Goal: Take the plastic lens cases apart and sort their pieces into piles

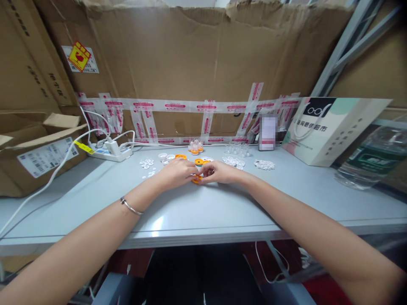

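My left hand (pixel 178 173) and my right hand (pixel 219 172) meet at the middle of the table. Between their fingertips is a small orange round plastic part (pixel 197 181), held low at the tabletop. Fingers of both hands are closed on it and cover much of it, so its details are hidden. Just behind the hands lie another orange round part (pixel 199 162) and an orange ring (pixel 181 157). White round caps (pixel 166 158) sit beyond my left hand. Farther back stands a cluster of clear pieces with orange bases (pixel 195 147).
Small white pieces (pixel 146 163) lie left; piles of white ring-like parts (pixel 264 164) and clear plastic parts (pixel 237 149) lie right. Around the table (pixel 203 212) are a power strip (pixel 111 151), an open carton (pixel 38 148), a phone (pixel 267 133), a paper bag (pixel 321 131) and a water bottle (pixel 370 159).
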The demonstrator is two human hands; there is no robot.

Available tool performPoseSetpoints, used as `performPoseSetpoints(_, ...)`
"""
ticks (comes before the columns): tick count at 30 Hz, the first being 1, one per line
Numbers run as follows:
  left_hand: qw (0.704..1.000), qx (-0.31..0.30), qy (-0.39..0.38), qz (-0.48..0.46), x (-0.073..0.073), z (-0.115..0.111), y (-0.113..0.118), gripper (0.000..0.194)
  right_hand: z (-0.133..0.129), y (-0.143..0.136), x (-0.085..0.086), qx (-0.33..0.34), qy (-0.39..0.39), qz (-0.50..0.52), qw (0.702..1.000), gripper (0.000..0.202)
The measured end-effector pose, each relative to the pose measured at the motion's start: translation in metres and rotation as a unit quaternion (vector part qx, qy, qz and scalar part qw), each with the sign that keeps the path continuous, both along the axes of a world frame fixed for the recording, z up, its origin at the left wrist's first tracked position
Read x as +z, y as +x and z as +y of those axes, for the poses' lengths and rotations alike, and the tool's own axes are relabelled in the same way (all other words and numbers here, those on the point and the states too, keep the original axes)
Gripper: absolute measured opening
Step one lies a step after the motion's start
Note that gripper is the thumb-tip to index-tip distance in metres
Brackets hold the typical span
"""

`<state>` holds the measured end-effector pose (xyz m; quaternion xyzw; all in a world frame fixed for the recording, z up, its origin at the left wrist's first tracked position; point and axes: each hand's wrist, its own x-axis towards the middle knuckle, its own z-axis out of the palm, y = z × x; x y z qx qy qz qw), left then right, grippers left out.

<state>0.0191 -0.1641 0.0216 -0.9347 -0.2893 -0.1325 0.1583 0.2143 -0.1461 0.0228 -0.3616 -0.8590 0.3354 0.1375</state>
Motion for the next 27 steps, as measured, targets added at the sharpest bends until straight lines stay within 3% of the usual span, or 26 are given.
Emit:
performPoseSetpoints(10, 0.996, -0.022, 0.066, 0.057, 0.0019, -0.0032, 0.0031, 0.027, 0.0032, 0.0006, -0.0032, -0.009, -0.012, 0.007, 1.0, 0.036)
performPoseSetpoints(19, 0.978, -0.08, 0.163, 0.105, -0.0047, 0.0032, 0.0025, 0.025, 0.0042, -0.0011, -0.0025, -0.022, -0.009, 0.013, 1.0, 0.037)
performPoseSetpoints(27, 0.971, -0.097, 0.185, 0.113, -0.0041, 0.0021, 0.0024, 0.023, 0.0057, -0.0009, -0.0041, -0.018, 0.0, 0.012, 1.0, 0.036)
